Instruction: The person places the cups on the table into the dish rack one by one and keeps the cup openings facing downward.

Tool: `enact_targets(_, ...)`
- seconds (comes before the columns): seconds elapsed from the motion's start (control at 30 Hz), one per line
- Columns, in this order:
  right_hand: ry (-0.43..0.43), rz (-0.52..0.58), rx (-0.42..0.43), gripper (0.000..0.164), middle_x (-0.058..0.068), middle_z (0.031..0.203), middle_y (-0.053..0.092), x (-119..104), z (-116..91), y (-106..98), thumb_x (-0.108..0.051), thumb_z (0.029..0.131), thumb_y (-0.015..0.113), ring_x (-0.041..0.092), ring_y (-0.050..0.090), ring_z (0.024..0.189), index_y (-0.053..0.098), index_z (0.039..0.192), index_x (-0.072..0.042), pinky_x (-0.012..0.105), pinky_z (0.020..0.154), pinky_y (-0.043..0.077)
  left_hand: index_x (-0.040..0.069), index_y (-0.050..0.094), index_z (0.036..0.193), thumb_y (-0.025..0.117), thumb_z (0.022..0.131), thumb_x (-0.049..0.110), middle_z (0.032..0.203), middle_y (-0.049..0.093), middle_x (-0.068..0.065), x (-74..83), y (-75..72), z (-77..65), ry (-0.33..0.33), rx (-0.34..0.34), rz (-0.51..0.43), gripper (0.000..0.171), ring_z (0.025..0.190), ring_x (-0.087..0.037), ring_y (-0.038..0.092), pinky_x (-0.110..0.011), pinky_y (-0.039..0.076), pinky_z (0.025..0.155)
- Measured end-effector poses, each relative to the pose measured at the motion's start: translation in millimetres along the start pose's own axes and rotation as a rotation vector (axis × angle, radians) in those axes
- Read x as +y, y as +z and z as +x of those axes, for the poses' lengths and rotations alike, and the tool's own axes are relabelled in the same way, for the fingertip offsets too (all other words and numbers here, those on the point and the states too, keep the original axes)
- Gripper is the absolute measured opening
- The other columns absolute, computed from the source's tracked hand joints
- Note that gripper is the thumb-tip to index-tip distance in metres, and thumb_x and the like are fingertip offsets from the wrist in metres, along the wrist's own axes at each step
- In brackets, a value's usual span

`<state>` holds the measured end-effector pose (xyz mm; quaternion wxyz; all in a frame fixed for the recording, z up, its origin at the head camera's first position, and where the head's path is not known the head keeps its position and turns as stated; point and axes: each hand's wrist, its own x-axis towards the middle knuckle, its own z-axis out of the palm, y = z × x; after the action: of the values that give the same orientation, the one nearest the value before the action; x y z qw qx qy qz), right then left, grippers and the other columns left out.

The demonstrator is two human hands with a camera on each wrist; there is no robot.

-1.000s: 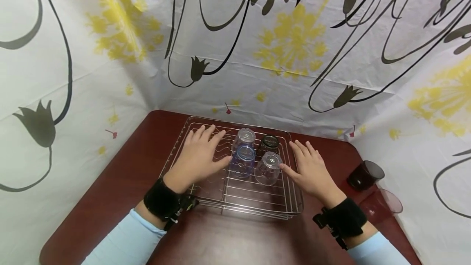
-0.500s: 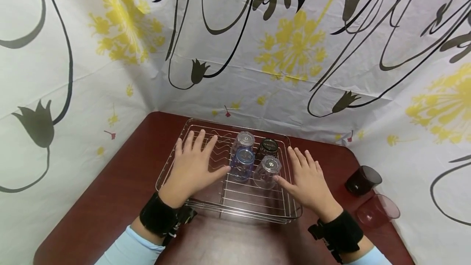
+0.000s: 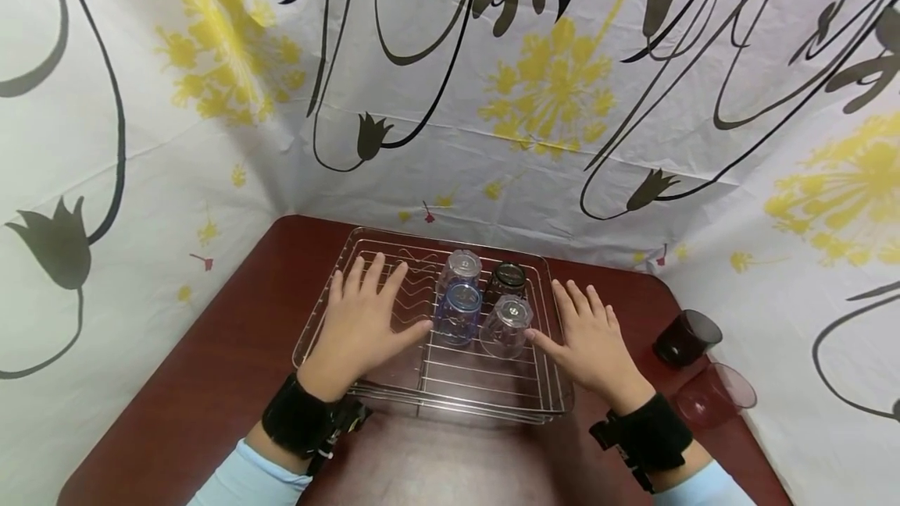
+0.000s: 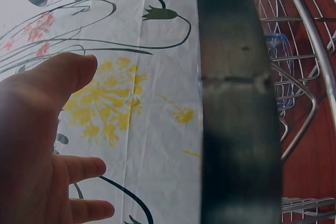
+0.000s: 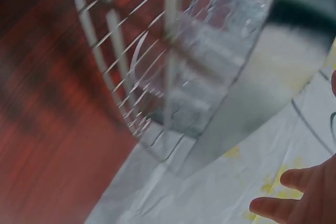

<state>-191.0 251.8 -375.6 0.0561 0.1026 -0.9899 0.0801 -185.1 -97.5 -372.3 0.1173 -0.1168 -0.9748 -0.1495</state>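
Both hands hold nothing, their fingers spread. In the head view my left hand (image 3: 362,326) hovers over the left part of a wire dish rack (image 3: 485,404), its thumb pointing toward a blue glass (image 3: 459,317). My right hand (image 3: 591,334) is over the rack's right side, its thumb overlapping the edge of a clear glass (image 3: 505,330) in this view. Behind these two stand another clear glass (image 3: 460,265) and a dark glass (image 3: 506,279). All of these glasses sit upside down in the rack. The left wrist view shows the left thumb and fingers apart.
Right of the rack, a dark tumbler (image 3: 685,338) and a reddish clear tumbler (image 3: 713,397) lie on the dark red table (image 3: 211,342). A white patterned curtain (image 3: 436,170) encloses the table at the back and sides.
The left hand's fingers have spread and its hand has shifted slightly left and down. The right hand moved a little lower. The glasses have stayed in place; the head view shifted slightly.
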Motion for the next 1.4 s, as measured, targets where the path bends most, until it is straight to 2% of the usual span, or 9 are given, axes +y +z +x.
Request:
enact_targets(0.27,0.061,-0.010,0.014,0.100,0.025,0.161,0.023,37.4,0.0,7.3,-0.077,0.090,0.045,0.052,0.012,0.148,0.019,0.160,-0.010,0.075,0.112,0.012,0.021,0.033,0.158,0.055,0.082,0.079,0.164,0.025,-0.016,4.3,0.9,-1.0,0.018,-0.004,-0.018,0.098,0.151,-0.044,0.019,-0.067,0.013,0.119)
enact_targets(0.53,0.106,-0.037,0.032,0.098,0.032,0.155,0.030,69.2,-5.5,7.0,-0.073,0.092,0.047,0.056,0.019,0.143,0.025,0.157,-0.004,0.077,0.107,0.018,0.020,0.033,0.158,0.053,0.082,0.080,0.164,0.025,-0.017,5.5,3.5,0.7,0.025,-0.015,0.003,0.099,0.149,-0.045,0.022,-0.067,0.015,0.118)
enact_targets(1.1,0.201,-0.070,0.071,0.097,0.037,0.149,0.032,137.6,-36.7,5.8,-0.071,0.092,0.050,0.063,0.021,0.136,0.029,0.154,0.001,0.080,0.101,0.016,0.021,0.032,0.158,0.054,0.082,0.079,0.164,0.025,-0.018,4.9,5.6,2.5,0.030,-0.033,-0.015,0.099,0.149,-0.046,0.022,-0.067,0.015,0.118)
enact_targets(1.4,0.263,-0.080,0.027,0.100,0.039,0.150,0.027,158.1,-49.7,2.1,-0.072,0.093,0.046,0.065,0.020,0.135,0.025,0.155,0.003,0.081,0.098,0.020,0.019,0.033,0.158,0.057,0.083,0.076,0.162,0.028,-0.020,0.6,7.4,-0.2,0.042,-0.026,-0.021,0.097,0.148,-0.047,0.023,-0.069,0.016,0.117)
